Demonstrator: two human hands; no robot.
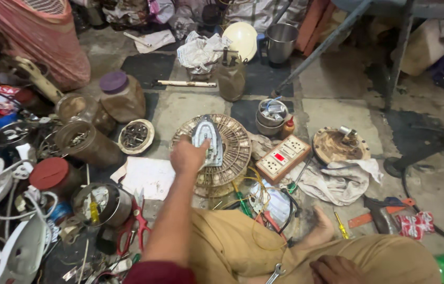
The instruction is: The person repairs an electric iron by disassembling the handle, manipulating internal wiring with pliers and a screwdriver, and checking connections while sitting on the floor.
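1. Nearest the camera, the right hand [335, 269] rests on the person's knee, well short of the round wire fan guard [235, 158] that serves as the landmark here. Its fingers look loosely curled and hold nothing. A spanner [276, 272] lies just beside it on the trouser leg.

2. The left hand [188, 156] is stretched forward and lies on the near-left edge of the fan guard, closed on the heel of an iron soleplate [209, 138]. The soleplate lies flat on the guard, point away from the person.

3. As a judgement, the grip is at one end only, so the plate could pivot or slide across the wires. Holding it by both long edges, or bringing the idle hand forward to steady the guard, would keep it still.

4. Left of the guard and nearer the person lie red-handled pliers [133, 226] and a tin [104, 202] with a yellow-handled screwdriver in it. Reaching for these should be done without dragging the sleeve over the loose white cable.

5. Right of the guard, a socket board [283, 156] lies on the floor. Yellow wires trail from that side toward the lap. I would keep the soleplate off them.

6. Beyond the guard stand a brown jar [231, 79] and a steel cup [281, 42], well apart from the work.
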